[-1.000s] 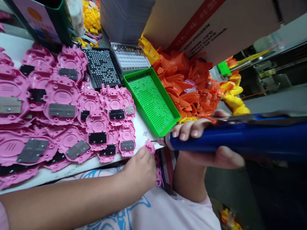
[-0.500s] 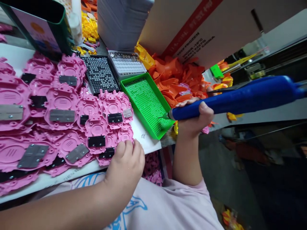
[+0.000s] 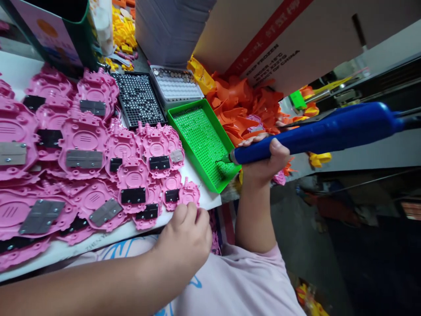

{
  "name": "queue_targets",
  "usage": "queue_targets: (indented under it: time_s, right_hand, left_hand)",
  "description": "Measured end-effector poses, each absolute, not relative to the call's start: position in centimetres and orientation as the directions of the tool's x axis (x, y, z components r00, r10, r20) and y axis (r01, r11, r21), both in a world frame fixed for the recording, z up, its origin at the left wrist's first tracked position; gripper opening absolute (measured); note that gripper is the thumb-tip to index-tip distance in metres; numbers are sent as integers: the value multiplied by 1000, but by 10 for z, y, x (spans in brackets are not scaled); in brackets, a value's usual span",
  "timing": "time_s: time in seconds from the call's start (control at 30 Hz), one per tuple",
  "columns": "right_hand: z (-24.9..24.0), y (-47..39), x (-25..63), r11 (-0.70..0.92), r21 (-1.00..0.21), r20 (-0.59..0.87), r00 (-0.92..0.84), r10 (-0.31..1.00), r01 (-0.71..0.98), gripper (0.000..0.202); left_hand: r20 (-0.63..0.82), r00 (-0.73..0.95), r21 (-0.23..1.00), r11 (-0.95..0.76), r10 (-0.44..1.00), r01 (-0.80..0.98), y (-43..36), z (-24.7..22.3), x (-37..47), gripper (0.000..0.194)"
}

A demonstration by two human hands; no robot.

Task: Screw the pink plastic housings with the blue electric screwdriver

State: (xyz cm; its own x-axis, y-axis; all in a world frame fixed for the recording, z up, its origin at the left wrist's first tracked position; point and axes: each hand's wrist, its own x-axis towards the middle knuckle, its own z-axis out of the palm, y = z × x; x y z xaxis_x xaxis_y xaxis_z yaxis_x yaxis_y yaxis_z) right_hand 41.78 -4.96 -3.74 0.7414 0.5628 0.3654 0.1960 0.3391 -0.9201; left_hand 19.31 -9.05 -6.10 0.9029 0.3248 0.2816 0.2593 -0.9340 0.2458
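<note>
In my right hand [image 3: 268,158] is a blue electric screwdriver [image 3: 312,134], fingers wrapped round its front end. Its thin bit points left over the lower part of a green tray [image 3: 189,149], whose perforated bed holds small screws. My left hand [image 3: 187,230] is closed, with bent fingers, on the lower edge of a pink plastic shell [image 3: 190,192] at the front of the table; the fingers hide part of it. Just left of this lies another pink shell [image 3: 171,182] with a small black cover plate [image 3: 172,195].
Many pink shells with black or grey screwed plates [image 3: 84,159] cover the left side. Behind the green tray are a black screw tray [image 3: 140,98] and a white tray of round metal pieces [image 3: 179,85]. Orange parts [image 3: 237,101] lie against a large carton [image 3: 256,39].
My left hand has moved right and slightly towards me, and a pink shell now shows at its fingertips. The screwdriver stays almost in place over the green tray.
</note>
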Motion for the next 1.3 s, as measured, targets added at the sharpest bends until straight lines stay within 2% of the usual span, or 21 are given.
queue_targets:
  time_s: [0.13, 0.23, 0.43, 0.53, 0.63, 0.83, 1.3]
  right_hand:
    - [-38, -49, 419, 324, -928, 351, 732, 584, 187, 25]
    - [-37, -49, 419, 305, -931, 349, 736, 580, 201, 26]
    - [-16, -53, 413, 403, -896, 402, 724, 560, 186, 19]
    - [-1, -63, 404, 470, -867, 441, 694, 569, 166, 27]
    - [6, -77, 391, 456, -880, 426, 652, 628, 135, 31]
    - [-7, -95, 368, 439, -898, 395, 437, 808, 1, 21]
    - [-29, -91, 363, 477, -879, 435, 389, 812, -13, 23]
  left_hand:
    - [337, 920, 285, -953, 199, 101, -97, -73, 200, 10]
    - [320, 934, 292, -954, 158, 62, -98, -83, 205, 11]
    - [307, 936, 275, -957, 175, 89, -94, -93, 209, 11]
    - [333, 920, 248, -961, 205, 124, -94, -95, 208, 13]
    - [346, 910, 237, -960, 230, 152, -96, -96, 208, 14]
    - [340, 910, 226, -960, 239, 167, -100, -96, 208, 15]
    - [324, 923, 207, -968, 206, 143, -98, -96, 210, 15]
